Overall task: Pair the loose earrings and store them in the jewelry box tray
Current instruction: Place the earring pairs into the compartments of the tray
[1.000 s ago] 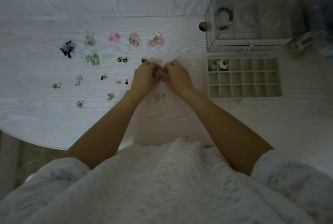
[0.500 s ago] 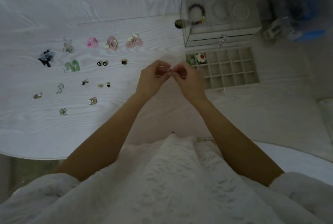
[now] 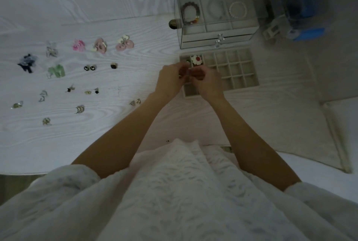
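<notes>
Now both hands' fingers (image 3: 195, 73) pinch earring (image 3: 185, 71) over tray (image 3: 235, 70).

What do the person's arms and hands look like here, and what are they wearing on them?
Both forearms are bare from above the elbow down. The left hand and right hand show no gloves, and no watch or bracelet shows at the wrists. Any rings are too small to tell in this dim view. The white sleeves are loose, with a faint textured pattern, part of a white top.

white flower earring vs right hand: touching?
Apart. The head view shows the white flower earring lying in a back-row cell of the tray, with a strip of tray visible between it and the right hand nearer the camera.
</notes>
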`<action>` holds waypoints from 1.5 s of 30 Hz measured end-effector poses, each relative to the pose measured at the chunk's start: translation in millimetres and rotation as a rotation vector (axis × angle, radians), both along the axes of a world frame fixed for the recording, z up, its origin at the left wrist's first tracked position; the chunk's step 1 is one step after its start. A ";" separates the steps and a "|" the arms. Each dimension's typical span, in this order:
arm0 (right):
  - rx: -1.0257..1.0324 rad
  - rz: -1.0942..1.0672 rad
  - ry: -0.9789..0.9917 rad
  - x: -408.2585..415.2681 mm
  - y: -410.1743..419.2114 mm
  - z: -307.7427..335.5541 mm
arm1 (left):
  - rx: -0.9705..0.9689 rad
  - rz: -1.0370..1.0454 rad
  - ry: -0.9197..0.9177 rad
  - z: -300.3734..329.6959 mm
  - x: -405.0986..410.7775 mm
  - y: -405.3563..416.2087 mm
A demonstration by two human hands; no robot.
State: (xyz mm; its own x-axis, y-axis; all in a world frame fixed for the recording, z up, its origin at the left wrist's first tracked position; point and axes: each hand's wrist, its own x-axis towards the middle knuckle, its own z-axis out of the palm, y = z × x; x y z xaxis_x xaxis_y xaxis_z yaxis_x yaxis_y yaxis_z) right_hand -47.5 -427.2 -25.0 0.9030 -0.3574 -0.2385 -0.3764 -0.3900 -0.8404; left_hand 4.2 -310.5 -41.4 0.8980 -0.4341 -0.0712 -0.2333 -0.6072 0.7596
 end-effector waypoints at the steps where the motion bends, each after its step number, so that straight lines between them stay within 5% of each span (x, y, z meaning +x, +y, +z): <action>1: -0.024 0.001 -0.002 -0.2 -0.1 -0.5 | 0.024 -0.017 -0.025 1.0 -0.2 -0.3; 8: -0.176 0.046 -0.118 -7.4 1.6 6.0 | 0.047 -0.079 -0.215 18.1 -5.5 26.4; 12: -0.241 0.232 -0.204 -14.1 34.1 7.8 | 0.076 0.106 -0.356 24.4 -21.1 88.6; 18: -0.335 0.603 -0.016 -13.3 84.3 -22.3 | 0.271 0.281 -0.075 -10.7 -48.0 162.3; 27: -0.318 0.669 -0.003 0.3 126.3 -34.2 | 0.197 0.232 -0.038 -23.5 -57.6 167.3; 39: -0.523 0.600 -0.129 -6.7 140.5 -32.2 | 0.227 0.222 -0.063 -20.3 -51.1 161.2; 45: -0.196 0.221 -0.160 -21.5 89.7 -9.2 | 0.026 0.120 -0.006 -1.8 -43.6 114.1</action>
